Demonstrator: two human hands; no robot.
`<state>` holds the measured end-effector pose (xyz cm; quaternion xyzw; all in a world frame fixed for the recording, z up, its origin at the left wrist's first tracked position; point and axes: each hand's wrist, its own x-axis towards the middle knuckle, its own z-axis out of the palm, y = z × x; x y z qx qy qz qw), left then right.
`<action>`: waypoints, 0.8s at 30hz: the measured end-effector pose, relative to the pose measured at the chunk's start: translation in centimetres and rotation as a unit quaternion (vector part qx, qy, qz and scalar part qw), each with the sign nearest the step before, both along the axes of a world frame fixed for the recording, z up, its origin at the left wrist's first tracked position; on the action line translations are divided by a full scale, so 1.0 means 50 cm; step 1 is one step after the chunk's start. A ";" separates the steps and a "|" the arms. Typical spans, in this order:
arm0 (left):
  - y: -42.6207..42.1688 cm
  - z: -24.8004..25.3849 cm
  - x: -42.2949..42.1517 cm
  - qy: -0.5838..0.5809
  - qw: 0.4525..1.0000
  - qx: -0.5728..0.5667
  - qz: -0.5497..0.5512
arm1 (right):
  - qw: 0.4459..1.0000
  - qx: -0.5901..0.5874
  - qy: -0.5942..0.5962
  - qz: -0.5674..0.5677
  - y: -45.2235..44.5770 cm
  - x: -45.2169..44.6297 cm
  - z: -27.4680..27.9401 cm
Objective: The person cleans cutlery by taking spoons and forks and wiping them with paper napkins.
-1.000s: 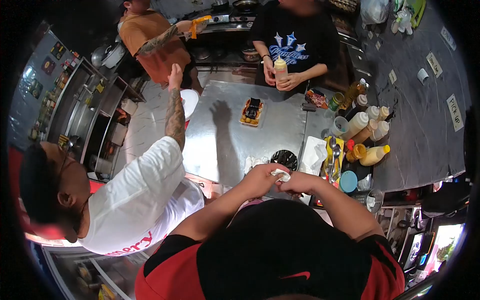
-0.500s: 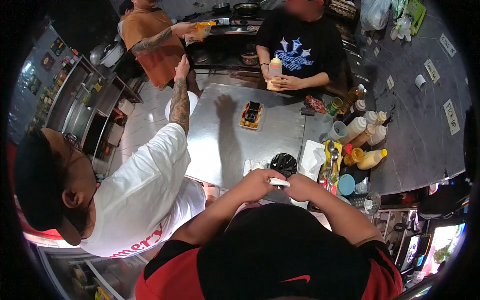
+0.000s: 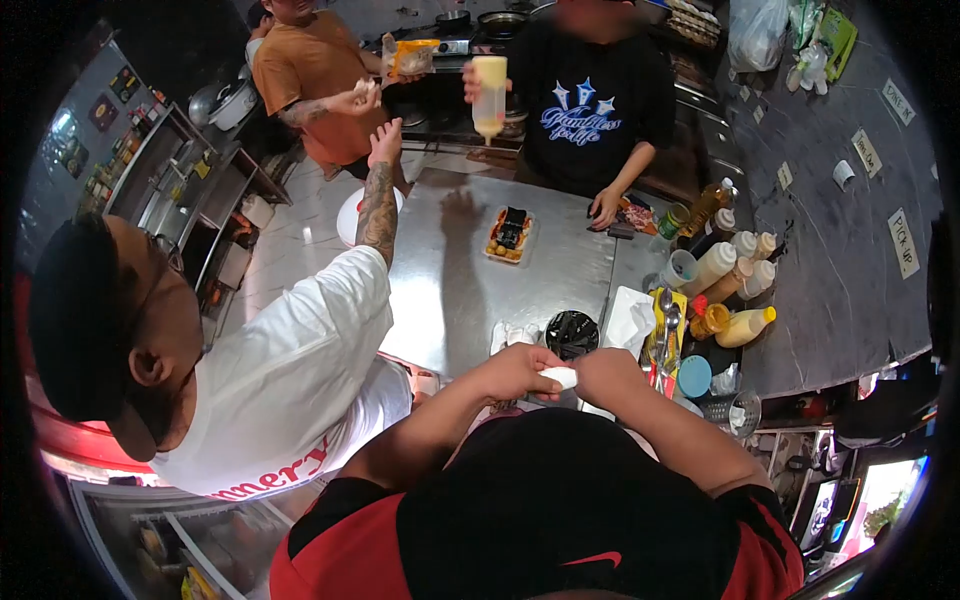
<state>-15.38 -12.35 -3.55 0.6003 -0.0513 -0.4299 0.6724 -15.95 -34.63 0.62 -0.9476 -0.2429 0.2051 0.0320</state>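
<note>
Close to my body, my left hand (image 3: 522, 372) is closed on a small folded white tissue (image 3: 562, 377). My right hand (image 3: 608, 377) is closed too and touches the tissue's other end. Just beyond my hands is a black bowl (image 3: 572, 334), with crumpled white tissue (image 3: 512, 336) to its left. Farther off on the metal table (image 3: 420, 300) sits a clear tray of food (image 3: 510, 235) topped with dark strips. Across the table, a person in a black shirt holds a squeeze bottle (image 3: 489, 98) with its nozzle down.
On the right are several sauce bottles (image 3: 714, 264), a yellow tray with spoons (image 3: 668, 325), a blue lid (image 3: 694, 376) and white paper (image 3: 629, 318). A person in white (image 3: 270, 380) reaches over the table at left. A person in orange (image 3: 320, 85) holds a packet (image 3: 411, 60).
The person in black has raised the squeeze bottle, turned it nozzle down and set the other hand on the table. The orange-shirted person's hands have moved apart. The tissue between my hands is now more compact.
</note>
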 end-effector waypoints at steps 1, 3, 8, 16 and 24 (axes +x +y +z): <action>0.002 0.003 -0.001 -0.001 1.000 -0.002 -0.016 | 0.999 -0.007 0.043 0.022 -0.002 0.004 -0.004; -0.003 0.015 -0.004 -0.044 0.996 0.039 -0.067 | 0.989 -0.023 0.128 0.064 -0.010 0.015 -0.024; -0.011 0.079 0.002 -0.160 0.965 0.153 -0.142 | 0.971 0.049 0.229 0.053 -0.032 0.027 -0.103; -0.023 0.040 0.019 -0.393 0.868 0.253 -0.169 | 0.991 -0.017 0.132 -0.023 -0.008 0.015 -0.028; -0.024 0.058 0.019 -0.339 0.901 0.223 -0.152 | 0.992 -0.029 0.109 -0.053 0.001 0.008 -0.014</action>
